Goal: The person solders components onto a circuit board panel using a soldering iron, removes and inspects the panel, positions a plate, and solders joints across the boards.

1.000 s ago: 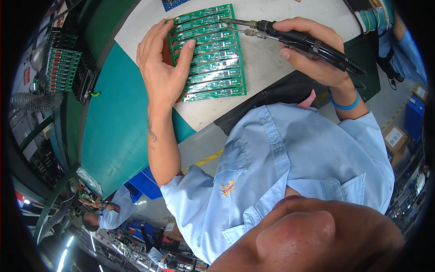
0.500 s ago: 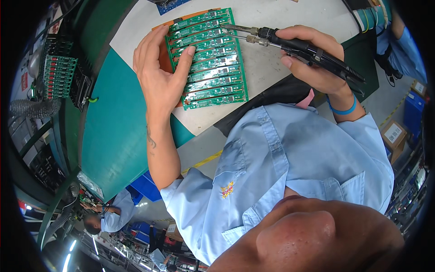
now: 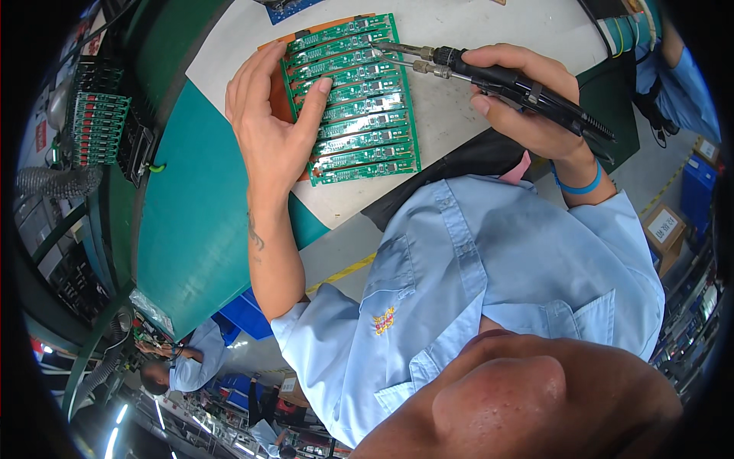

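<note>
A green panel of several narrow circuit boards (image 3: 363, 115) lies on an orange backing (image 3: 281, 96) on the table. My left hand (image 3: 271, 126) rests along the panel's left side, its fingers stretched out at the upper left edge and the thumb spread over the boards. In my right hand (image 3: 535, 99) is a black soldering iron with a solder feed tube (image 3: 505, 79), gripped from the right. Its two thin metal ends point left and meet near the panel's upper right part. Whether the tip touches a board is too small to tell.
A white sheet (image 3: 474, 30) covers part of the green table (image 3: 191, 199). At the left, another green board stack (image 3: 99, 130) stands in a black rack beside a grey flexible hose (image 3: 57, 182). Co-workers in blue sit at lower left and upper right. Blue bins (image 3: 697, 187) stand right.
The soldering iron and my right hand have shifted very slightly to the left. My left hand and the circuit board panel look nearly the same.
</note>
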A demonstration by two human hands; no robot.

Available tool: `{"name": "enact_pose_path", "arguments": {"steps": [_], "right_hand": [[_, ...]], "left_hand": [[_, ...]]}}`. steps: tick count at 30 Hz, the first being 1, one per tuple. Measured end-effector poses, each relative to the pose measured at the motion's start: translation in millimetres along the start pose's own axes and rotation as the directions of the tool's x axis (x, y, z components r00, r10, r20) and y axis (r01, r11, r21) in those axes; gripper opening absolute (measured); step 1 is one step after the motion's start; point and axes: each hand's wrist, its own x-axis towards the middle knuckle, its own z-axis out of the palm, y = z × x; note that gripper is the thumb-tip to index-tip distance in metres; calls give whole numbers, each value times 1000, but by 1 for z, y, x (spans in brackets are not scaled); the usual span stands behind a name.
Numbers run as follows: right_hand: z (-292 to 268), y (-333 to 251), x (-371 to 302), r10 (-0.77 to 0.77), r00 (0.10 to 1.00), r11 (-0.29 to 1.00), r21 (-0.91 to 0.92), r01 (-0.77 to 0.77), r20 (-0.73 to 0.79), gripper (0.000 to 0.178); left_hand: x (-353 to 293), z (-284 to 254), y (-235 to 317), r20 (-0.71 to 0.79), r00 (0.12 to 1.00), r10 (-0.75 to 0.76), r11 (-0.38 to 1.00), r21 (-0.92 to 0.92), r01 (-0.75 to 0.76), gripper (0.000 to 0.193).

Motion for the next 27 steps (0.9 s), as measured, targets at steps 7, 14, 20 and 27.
{"name": "enact_pose_path", "arguments": {"steps": [7, 14, 20, 27], "right_hand": [[-6, -4, 0, 9, 1000, 1000, -5, -9, -18, 46], [-20, -3, -5, 81, 969, 992, -78, -101, -234, 49], [-24, 18, -7, 312, 868, 943, 17, -332, -386, 62], [-1, -10, 5, 128, 988, 992, 28, -126, -91, 49]], "left_hand": [[0, 1, -3, -4, 1000, 17, 1000, -4, -17, 58], [0, -1, -7, -2, 1000, 12, 1000, -5, -12, 58], [7, 4, -10, 81, 993, 81, 987, 133, -92, 57], [1, 2, -7, 58, 997, 60, 996, 66, -64, 55]]}}
